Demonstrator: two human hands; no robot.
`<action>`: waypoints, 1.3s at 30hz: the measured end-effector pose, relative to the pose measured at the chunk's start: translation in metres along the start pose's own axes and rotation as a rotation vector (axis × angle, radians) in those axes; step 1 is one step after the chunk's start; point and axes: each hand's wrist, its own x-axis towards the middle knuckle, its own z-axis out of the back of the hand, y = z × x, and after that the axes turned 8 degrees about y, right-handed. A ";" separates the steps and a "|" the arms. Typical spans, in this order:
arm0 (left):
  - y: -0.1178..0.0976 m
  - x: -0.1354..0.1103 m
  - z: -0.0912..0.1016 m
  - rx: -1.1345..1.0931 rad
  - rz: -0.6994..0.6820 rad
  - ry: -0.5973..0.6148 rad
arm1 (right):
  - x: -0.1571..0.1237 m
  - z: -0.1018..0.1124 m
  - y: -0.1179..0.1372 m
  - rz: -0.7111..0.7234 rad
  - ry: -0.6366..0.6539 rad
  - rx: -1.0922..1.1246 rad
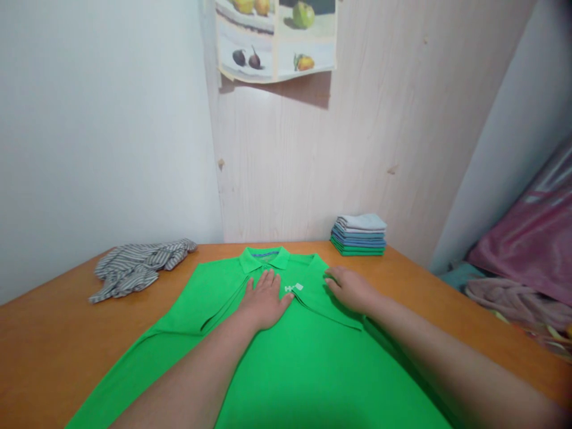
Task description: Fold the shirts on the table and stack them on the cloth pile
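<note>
A green polo shirt lies front side up across the table, its collar at the far end and both sleeves folded inward over the chest. My left hand rests flat on the chest below the collar, fingers stretched out and holding nothing. Beside the small white chest print, the thumb of that hand points right. My right hand is at the shirt's right shoulder and folded sleeve, with fingers loosely bent and apart; no cloth shows pinched between them. My forearms cover parts of the shirt's lower body.
On the orange-brown table, a crumpled striped garment lies at the back left. A stack of folded clothes, green, blue and grey, stands at the back right. Pink fabric and other cloth are heaped beyond the right edge.
</note>
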 end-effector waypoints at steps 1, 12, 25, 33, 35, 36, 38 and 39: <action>-0.001 -0.001 0.001 0.000 0.004 0.001 | 0.009 -0.003 0.002 0.000 0.007 0.004; -0.003 -0.004 0.003 -0.021 0.000 0.004 | 0.062 -0.033 0.026 -0.053 0.073 -0.014; -0.004 -0.004 0.002 -0.053 -0.006 0.013 | 0.074 -0.049 0.028 -0.089 0.107 -0.005; -0.005 -0.006 0.003 -0.059 -0.003 0.012 | 0.077 -0.050 0.018 -0.103 0.141 0.012; -0.005 -0.006 0.002 -0.063 -0.002 0.013 | 0.078 -0.049 0.019 -0.107 0.128 0.010; -0.005 -0.005 0.002 -0.065 0.000 0.014 | 0.078 -0.049 0.019 -0.111 0.122 0.009; -0.005 -0.005 0.002 -0.069 -0.001 0.016 | 0.079 -0.050 0.020 -0.118 0.118 0.007; -0.005 -0.005 0.002 -0.070 -0.001 0.016 | 0.079 -0.051 0.020 -0.118 0.122 0.007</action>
